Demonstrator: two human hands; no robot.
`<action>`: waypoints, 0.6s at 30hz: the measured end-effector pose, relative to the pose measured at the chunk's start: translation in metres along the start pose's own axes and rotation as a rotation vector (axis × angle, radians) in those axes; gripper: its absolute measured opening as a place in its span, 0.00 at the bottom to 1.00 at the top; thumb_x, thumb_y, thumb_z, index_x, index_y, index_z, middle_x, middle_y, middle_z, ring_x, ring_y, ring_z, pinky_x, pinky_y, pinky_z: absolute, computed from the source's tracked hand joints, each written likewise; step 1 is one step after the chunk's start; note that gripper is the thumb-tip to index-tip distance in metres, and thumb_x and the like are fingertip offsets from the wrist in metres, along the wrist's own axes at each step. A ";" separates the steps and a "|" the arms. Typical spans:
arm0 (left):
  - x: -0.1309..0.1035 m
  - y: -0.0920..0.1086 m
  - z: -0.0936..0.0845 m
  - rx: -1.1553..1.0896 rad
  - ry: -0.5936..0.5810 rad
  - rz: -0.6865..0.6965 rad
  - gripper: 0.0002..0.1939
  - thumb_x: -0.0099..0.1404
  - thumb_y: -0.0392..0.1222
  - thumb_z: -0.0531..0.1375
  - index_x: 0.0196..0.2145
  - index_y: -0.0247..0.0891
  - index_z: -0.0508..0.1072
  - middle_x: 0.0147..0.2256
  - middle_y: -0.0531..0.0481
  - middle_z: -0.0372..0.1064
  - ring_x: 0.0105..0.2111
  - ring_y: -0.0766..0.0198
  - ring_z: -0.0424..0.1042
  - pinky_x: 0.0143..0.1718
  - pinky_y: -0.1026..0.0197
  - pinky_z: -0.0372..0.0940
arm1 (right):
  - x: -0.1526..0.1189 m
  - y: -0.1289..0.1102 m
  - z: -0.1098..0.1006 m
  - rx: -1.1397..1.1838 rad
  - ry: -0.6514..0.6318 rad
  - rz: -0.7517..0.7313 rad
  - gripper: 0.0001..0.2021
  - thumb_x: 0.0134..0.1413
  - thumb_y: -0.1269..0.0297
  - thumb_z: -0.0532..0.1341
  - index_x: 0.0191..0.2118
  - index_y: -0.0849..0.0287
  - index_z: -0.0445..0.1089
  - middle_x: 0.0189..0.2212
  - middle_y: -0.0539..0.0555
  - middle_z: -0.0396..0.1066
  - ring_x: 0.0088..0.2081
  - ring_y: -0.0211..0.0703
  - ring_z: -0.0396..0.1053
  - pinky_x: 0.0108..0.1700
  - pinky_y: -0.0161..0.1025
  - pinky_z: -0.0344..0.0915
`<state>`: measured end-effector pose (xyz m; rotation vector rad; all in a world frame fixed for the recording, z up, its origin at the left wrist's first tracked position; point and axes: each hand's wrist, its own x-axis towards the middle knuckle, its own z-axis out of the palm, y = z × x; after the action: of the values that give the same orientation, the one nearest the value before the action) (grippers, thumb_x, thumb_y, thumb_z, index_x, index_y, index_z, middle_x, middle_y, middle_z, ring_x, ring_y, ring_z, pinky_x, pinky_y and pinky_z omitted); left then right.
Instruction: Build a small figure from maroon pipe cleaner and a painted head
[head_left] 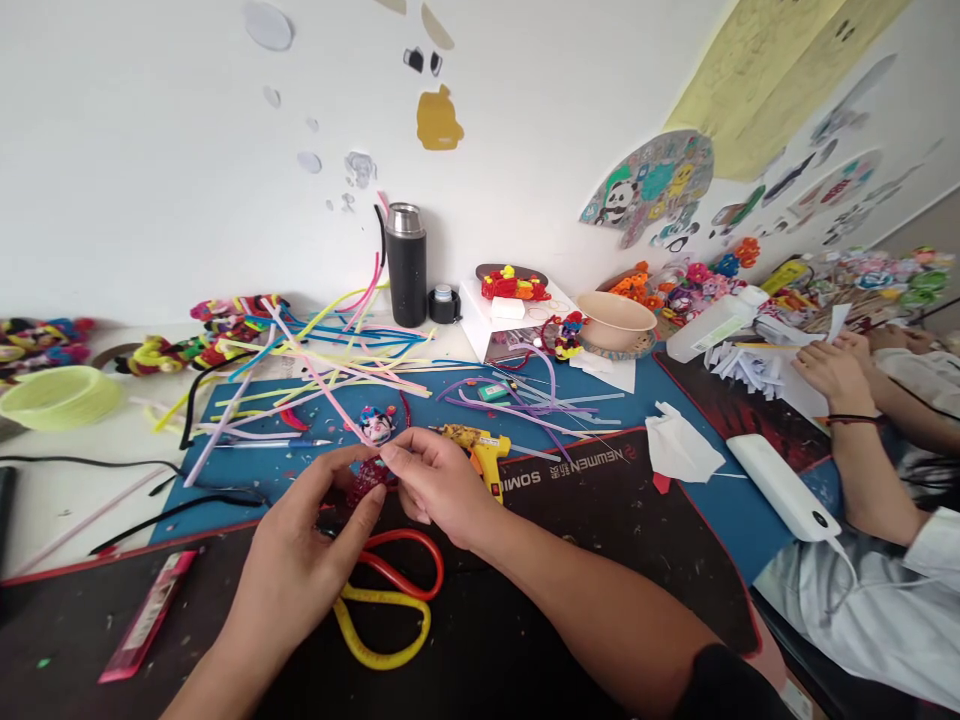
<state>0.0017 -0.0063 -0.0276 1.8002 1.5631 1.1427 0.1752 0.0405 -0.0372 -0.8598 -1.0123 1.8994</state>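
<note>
Between my two hands is a small doll [377, 424] with a painted white face, blue headdress and dark red fuzzy body. My left hand [300, 535] wraps fingers and thumb around the body from the left. From the right, my right hand [439, 480] pinches at the doll's neck; whatever its fingertips hold there is too small to make out. Scissors with one red and one yellow handle loop [386, 625] lie just below the hands, their blades hidden. A yellow hot glue gun [489, 455] rests right behind my right hand.
Pipe cleaners [315, 360] are strewn across the blue mat. Behind them stand a black thermos [406, 265] and a beige bowl [616, 322]. A pink packet [148, 618] lies front left. At right, a co-worker's hands [832, 370] are near folded paper strips, with a white power bank [784, 487] closer.
</note>
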 end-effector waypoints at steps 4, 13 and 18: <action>0.001 -0.001 -0.003 -0.041 0.011 -0.094 0.19 0.71 0.58 0.67 0.52 0.46 0.80 0.34 0.54 0.76 0.31 0.56 0.78 0.35 0.56 0.74 | -0.002 0.001 0.000 -0.050 0.004 0.010 0.25 0.61 0.37 0.74 0.44 0.53 0.70 0.12 0.34 0.54 0.13 0.33 0.48 0.18 0.34 0.48; 0.003 -0.001 -0.003 -0.081 0.020 -0.177 0.19 0.70 0.60 0.67 0.51 0.48 0.79 0.35 0.54 0.75 0.33 0.55 0.77 0.40 0.53 0.75 | -0.005 0.001 -0.003 -0.174 0.031 -0.029 0.22 0.66 0.44 0.72 0.52 0.57 0.76 0.15 0.37 0.59 0.15 0.32 0.52 0.19 0.34 0.50; 0.003 -0.004 -0.002 -0.200 -0.013 -0.208 0.19 0.68 0.60 0.69 0.50 0.48 0.77 0.38 0.51 0.78 0.36 0.53 0.78 0.38 0.54 0.76 | -0.006 -0.003 -0.005 -0.255 0.044 -0.039 0.19 0.67 0.47 0.72 0.50 0.58 0.79 0.17 0.39 0.62 0.17 0.32 0.54 0.21 0.34 0.51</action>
<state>-0.0018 -0.0030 -0.0290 1.4758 1.5291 1.1410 0.1826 0.0381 -0.0359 -1.0143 -1.2536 1.7347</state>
